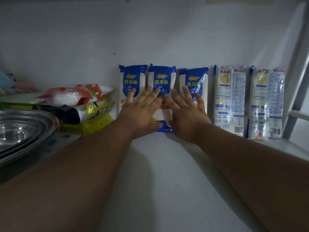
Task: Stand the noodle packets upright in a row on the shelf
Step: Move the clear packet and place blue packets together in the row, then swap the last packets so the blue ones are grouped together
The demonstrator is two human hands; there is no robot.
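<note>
White shelf (pixel 158 164), 金龙鱼 noodle packets (pixel 161 77) upright, hands (pixel 142 113) flat against them

At the left we see stacked steel bowls (pixel 25 129), and just beyond them a heap of red, white and yellow food bags (pixel 80 104) against the white wall (pixel 100 34).

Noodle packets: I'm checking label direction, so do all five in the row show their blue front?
No: three noodle packets show blue fronts, while the two right packets show printed backs with barcodes.
</note>
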